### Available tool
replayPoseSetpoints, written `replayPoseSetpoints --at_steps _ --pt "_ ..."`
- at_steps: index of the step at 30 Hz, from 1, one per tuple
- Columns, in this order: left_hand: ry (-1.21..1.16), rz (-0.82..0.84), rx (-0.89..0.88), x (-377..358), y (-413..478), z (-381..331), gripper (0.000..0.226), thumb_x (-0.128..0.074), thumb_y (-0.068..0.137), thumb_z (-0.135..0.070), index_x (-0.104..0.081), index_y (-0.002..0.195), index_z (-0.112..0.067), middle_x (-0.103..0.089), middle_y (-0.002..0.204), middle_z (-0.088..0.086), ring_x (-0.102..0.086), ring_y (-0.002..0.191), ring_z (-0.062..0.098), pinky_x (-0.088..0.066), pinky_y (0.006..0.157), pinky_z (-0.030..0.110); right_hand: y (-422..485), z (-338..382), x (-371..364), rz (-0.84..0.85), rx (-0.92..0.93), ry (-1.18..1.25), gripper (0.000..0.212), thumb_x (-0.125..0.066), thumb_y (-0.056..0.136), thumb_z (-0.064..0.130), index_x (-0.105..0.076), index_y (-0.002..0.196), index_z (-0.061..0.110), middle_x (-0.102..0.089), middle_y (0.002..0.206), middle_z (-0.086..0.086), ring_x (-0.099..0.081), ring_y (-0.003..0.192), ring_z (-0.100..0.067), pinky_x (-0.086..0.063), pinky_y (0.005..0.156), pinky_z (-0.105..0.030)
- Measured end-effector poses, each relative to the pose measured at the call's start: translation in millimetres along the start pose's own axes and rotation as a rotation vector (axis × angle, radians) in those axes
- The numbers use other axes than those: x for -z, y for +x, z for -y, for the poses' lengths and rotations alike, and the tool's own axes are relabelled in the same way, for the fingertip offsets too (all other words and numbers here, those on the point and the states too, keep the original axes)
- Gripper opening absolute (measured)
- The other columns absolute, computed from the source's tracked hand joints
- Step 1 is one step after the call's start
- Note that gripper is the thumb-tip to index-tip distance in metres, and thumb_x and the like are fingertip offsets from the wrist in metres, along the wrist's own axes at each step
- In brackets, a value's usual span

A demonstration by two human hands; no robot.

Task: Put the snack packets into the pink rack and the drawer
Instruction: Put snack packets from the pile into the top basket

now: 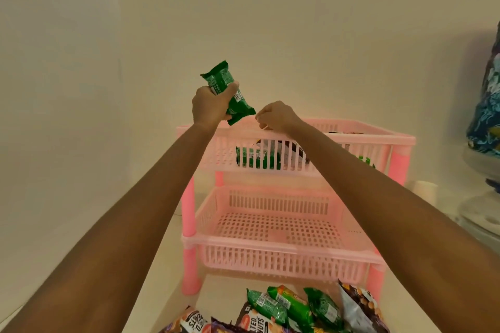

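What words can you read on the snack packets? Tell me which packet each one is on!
"LTED. UTS", partly cut off: brown packet in the pile.
"SEATS"-like upside-down letters, unclear: white and orange packet.
Green packet in the left hand: print too small.
Green packets in the pink rack: blurred.

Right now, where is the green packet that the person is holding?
In the head view the green packet is gripped in the left hand, raised above the left end of the pink rack's top tier, with the right hand just beside it.
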State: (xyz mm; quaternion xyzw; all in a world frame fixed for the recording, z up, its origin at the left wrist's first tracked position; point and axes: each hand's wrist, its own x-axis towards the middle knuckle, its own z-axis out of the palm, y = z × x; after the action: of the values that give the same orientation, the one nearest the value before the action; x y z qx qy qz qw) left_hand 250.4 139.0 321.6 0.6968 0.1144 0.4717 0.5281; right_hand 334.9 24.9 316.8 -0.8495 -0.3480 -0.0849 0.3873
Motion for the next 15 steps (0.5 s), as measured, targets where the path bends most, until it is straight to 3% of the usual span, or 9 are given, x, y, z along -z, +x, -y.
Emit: replayPoseSetpoints --at_steps 2,3,8,11,15 --pt "0.207 0.025 -0.029 -8 15 4 0.036 -0.065 0.084 -0.032 -0.058 0.104 -0.002 -0.065 0.110 0.017 -0.065 0.096 0.029 -0.059 0.077 0.038 -1 -7 0 0.006 0.002 -0.142 0.027 -0.046 0.090 0.005 -0.062 0.108 -0.008 -0.066 0.114 -0.022 -0.063 0.103 -0.033 -0.051 0.092 -0.039" --pt "0.326 0.056 -0.037 -11 21 7 0.040 -0.065 0.084 -0.031 -0.057 0.109 -0.001 -0.064 0.112 0.018 -0.064 0.099 0.030 -0.056 0.082 0.037 -1 -9 -1 0.002 0.004 -0.197 0.028 -0.046 0.089 0.007 -0.063 0.107 -0.005 -0.067 0.113 -0.020 -0.063 0.102 -0.032 -0.051 0.091 -0.040" --pt "0.748 0.288 0.025 -24 41 29 0.049 -0.072 0.078 -0.029 -0.054 0.111 0.002 -0.062 0.116 0.020 -0.059 0.105 0.032 -0.047 0.080 0.036 0 -12 -10 -0.054 0.002 -0.283 0.029 -0.045 0.088 0.013 -0.065 0.106 0.003 -0.069 0.105 -0.015 -0.061 0.084 -0.027 -0.045 0.072 -0.029" --pt "0.825 0.311 0.049 -30 50 36 0.044 -0.074 0.077 -0.028 -0.053 0.105 0.000 -0.061 0.118 0.020 -0.058 0.101 0.031 -0.044 0.078 0.034 1 -14 -12 -0.092 0.008 -0.300 0.029 -0.045 0.087 0.013 -0.066 0.103 0.003 -0.069 0.100 -0.014 -0.055 0.077 -0.024 -0.041 0.069 -0.027" --pt "0.789 0.305 0.104 -37 60 44 0.062 -0.068 0.082 -0.032 -0.040 0.124 0.003 -0.054 0.127 0.020 -0.052 0.117 0.032 -0.044 0.093 0.036 1 -16 -13 -0.106 0.014 -0.303 0.028 -0.044 0.087 0.013 -0.067 0.099 0.003 -0.069 0.094 -0.014 -0.055 0.074 -0.025 -0.042 0.067 -0.027"
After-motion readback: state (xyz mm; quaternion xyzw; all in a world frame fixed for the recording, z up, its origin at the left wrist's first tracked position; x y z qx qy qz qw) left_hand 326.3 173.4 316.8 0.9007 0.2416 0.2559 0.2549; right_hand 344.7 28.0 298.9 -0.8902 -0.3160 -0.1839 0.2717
